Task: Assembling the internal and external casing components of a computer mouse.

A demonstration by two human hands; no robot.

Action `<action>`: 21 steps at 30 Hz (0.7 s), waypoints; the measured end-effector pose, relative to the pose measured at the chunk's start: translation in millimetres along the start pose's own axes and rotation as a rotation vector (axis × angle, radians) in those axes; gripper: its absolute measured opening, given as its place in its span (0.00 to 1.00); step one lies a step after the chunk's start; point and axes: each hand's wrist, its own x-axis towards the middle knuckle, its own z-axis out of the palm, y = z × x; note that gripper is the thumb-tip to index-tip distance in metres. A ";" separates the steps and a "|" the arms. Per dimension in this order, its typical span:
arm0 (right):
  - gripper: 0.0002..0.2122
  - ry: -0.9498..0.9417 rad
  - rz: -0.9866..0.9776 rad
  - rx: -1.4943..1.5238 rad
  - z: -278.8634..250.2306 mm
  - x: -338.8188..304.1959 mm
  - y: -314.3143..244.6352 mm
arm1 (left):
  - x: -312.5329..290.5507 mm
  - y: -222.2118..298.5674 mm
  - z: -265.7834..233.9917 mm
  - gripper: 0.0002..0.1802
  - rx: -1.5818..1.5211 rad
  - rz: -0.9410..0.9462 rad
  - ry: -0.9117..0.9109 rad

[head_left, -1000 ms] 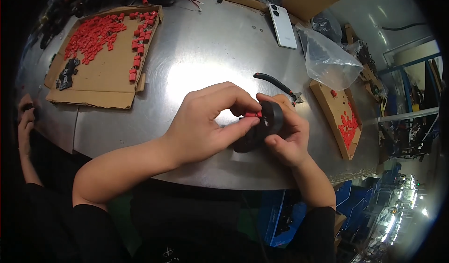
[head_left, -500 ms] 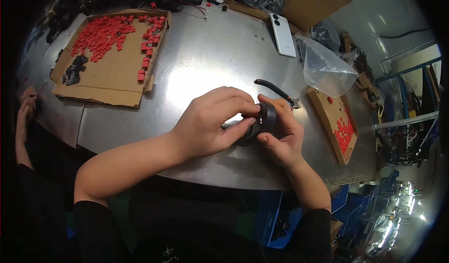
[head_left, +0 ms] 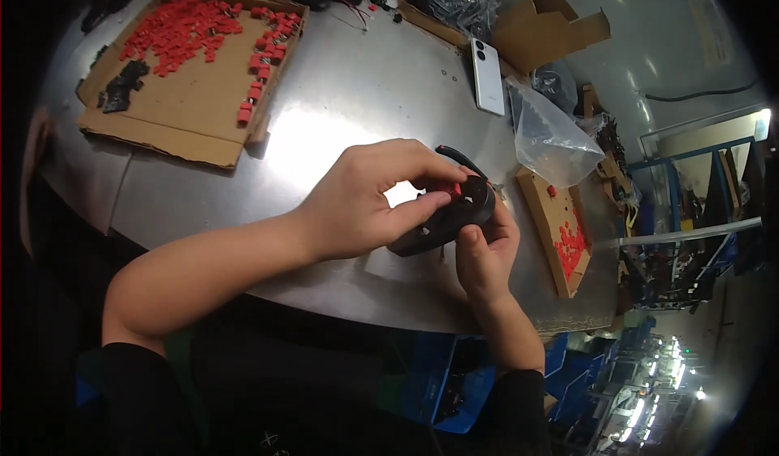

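Note:
Over the near middle of the metal table, my right hand (head_left: pixel 491 253) grips a black, rounded plastic housing (head_left: pixel 422 238) with its thumb in front and its fingers behind. My left hand (head_left: pixel 357 200) pinches a small red piece (head_left: pixel 456 190) between thumb and fingertips, at a recess near the housing's round end. How far the piece sits inside cannot be made out. Dark-handled pliers (head_left: pixel 464 159) lie just beyond my hands, their jaws mostly hidden behind my right fingers.
At the left a cardboard tray (head_left: pixel 174 103) holds many red pieces and some black parts. A smaller cardboard box (head_left: pixel 540 212) with red bits stands at the right. Behind are a white phone (head_left: pixel 487 79) and a clear plastic bag (head_left: pixel 552 135). Another person's blurred arm (head_left: pixel 36 144) shows far left.
The housing has tilted in my right hand, so its round end and the red piece show more plainly. The whole view has shifted slightly. At the left, the other person's hand has moved up.

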 end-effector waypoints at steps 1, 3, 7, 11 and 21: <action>0.38 -0.001 0.009 -0.010 1.5 -1.0 -0.8 | -0.1 5.5 -1.7 0.14 -0.074 -0.126 -0.004; 0.36 -0.020 -0.059 -0.017 3.4 -2.2 -4.6 | -0.7 0.2 -0.7 0.11 -0.154 -0.196 -0.017; 0.38 -0.048 -0.077 -0.151 -4.7 -5.1 -6.2 | 0.1 -8.5 -3.2 0.12 -0.082 -0.110 -0.084; 0.40 -0.063 -0.076 -0.190 -5.4 -9.0 -12.6 | -1.3 -0.9 -4.9 0.13 0.018 0.045 -0.100; 0.41 -0.111 0.113 -0.102 -8.2 -4.4 -16.9 | -0.4 -4.4 -7.7 0.16 0.115 0.066 -0.171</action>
